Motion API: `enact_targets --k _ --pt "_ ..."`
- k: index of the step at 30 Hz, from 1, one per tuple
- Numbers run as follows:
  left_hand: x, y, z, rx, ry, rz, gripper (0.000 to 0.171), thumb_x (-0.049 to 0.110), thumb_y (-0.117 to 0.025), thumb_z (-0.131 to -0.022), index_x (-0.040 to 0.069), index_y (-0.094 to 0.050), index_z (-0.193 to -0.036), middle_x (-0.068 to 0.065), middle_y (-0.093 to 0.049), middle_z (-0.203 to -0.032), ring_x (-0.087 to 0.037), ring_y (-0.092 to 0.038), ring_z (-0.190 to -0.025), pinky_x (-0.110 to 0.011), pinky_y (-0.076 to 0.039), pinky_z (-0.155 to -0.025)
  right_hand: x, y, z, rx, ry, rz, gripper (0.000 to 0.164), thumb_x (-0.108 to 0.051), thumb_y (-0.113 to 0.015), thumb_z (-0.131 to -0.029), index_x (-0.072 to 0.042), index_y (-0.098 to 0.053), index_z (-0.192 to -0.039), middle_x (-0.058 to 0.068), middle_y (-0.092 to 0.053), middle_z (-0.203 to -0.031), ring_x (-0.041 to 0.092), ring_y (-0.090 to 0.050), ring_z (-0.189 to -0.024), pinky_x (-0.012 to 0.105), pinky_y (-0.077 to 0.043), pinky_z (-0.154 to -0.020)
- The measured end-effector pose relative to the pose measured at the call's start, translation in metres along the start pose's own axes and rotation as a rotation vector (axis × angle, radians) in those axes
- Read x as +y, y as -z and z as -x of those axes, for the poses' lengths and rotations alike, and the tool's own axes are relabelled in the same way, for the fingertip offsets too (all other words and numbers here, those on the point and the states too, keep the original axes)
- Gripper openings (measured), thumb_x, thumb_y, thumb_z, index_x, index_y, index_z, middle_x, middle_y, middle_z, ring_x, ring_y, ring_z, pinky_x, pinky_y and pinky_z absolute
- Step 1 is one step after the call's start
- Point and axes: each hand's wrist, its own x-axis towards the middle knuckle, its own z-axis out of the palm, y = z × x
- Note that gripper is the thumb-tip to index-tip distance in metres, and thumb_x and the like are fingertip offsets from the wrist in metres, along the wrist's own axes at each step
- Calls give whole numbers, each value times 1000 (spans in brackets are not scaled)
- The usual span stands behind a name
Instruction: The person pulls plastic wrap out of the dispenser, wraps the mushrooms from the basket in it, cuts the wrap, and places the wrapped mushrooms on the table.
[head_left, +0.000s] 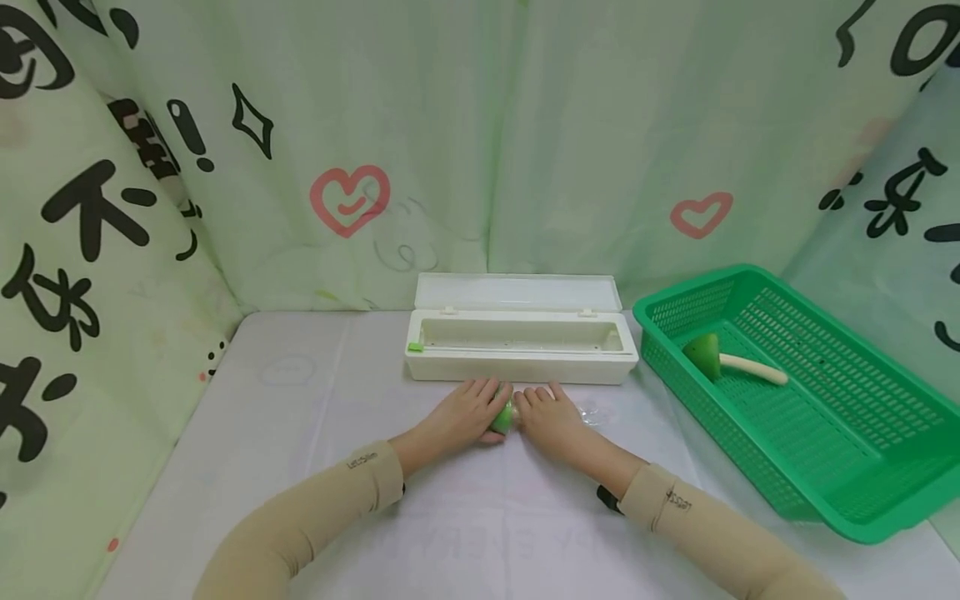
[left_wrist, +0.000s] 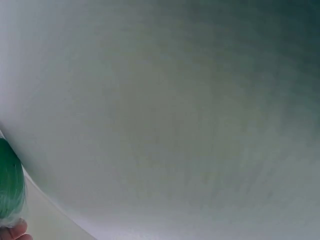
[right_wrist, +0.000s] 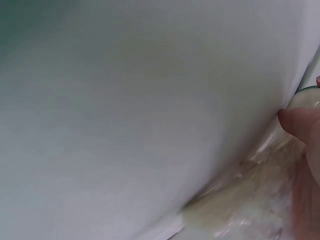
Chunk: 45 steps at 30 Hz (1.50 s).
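Note:
A green-headed, pale-stemmed thing [head_left: 502,417] lies on the table, wrapped in clear plastic film [head_left: 592,414]. My left hand [head_left: 471,412] grips its green head, fingers over the far side and thumb on the near side. On the stem end, my right hand [head_left: 553,423] holds the wrapped part with fingers bent down over it. The left wrist view catches the green head [left_wrist: 10,182] under shiny film, with fingertips [left_wrist: 15,231] at its edge. In the right wrist view the pale stem [right_wrist: 255,200] shows through crinkled film beside the thumb [right_wrist: 297,122].
Just beyond the hands stands a long white box [head_left: 517,369], its lid [head_left: 517,292] raised and a small green tab [head_left: 415,347] at its left. A green basket [head_left: 750,492] on the right holds a similar thing with a green head [head_left: 703,356] and pale stem. Printed curtains enclose the table.

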Motion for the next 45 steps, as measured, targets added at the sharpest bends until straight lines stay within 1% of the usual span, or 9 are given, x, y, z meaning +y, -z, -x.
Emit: enact_targets --k 7,11,19,24,29,32,35,40,45 --pt "-1 2 6 -21 -4 -55 69 63 -44 -83 7 -40 -124 -6 -48 -105 -18 -50 -93 -28 -43 -83 21 -2 23 -32 -57 -111 32 -26 -54 -91 1 -50 -107 14 -53 -100 32 -52 -100 52 -33 -95" --pt "-1 4 10 -25 -2 -103 69 64 -43 -83 8 -40 -121 -6 -47 -101 -17 -49 -90 -27 -43 -82 32 -8 36 9 -77 -113 24 -20 -57 -89 2 -51 -98 14 -54 -92 32 -53 -93 53 -33 -94" --pt "0 5 10 44 -9 -185 69 67 -45 -80 9 -38 -118 -5 -48 -98 -16 -49 -86 -26 -44 -77 38 -10 48 152 -79 -28 13 -8 -57 -85 0 -48 -89 12 -51 -78 30 -53 -77 48 -36 -86" --pt "0 6 10 44 -4 -186 71 68 -46 -78 10 -39 -118 -5 -49 -99 -16 -50 -88 -26 -44 -78 36 2 45 236 4 19 19 -5 -64 -79 -5 -48 -90 8 -52 -79 27 -54 -80 46 -37 -86" --pt "0 6 11 34 8 -170 70 68 -45 -79 9 -40 -119 -5 -49 -99 -17 -50 -87 -27 -43 -78 38 5 43 258 182 17 23 -1 -66 -75 -9 -49 -87 2 -46 -78 20 -49 -76 39 -37 -80" --pt "1 4 11 27 10 -165 70 67 -45 -80 9 -40 -119 -5 -49 -98 -17 -50 -87 -27 -43 -78 41 -2 42 259 267 -8 21 -5 -64 -79 -11 -47 -89 1 -42 -78 18 -44 -74 36 -36 -76" --pt "1 4 11 23 10 -152 69 66 -45 -80 9 -41 -120 -5 -49 -98 -17 -50 -87 -27 -44 -78 43 -8 40 232 295 -84 11 -10 -55 -86 -10 -46 -93 1 -40 -83 18 -41 -77 35 -38 -74" --pt "1 5 11 9 22 -136 70 66 -46 -80 9 -41 -120 -5 -49 -99 -17 -49 -88 -27 -43 -78 41 -15 33 167 268 -212 12 -22 -49 -92 -11 -47 -97 1 -38 -89 19 -40 -81 36 -37 -76" --pt "1 5 10 -1 31 -123 71 67 -47 -79 10 -40 -121 -5 -49 -100 -17 -49 -88 -27 -43 -79 32 -26 24 202 188 -267 30 -33 -55 -90 -10 -46 -107 4 -41 -99 20 -43 -88 37 -39 -76"
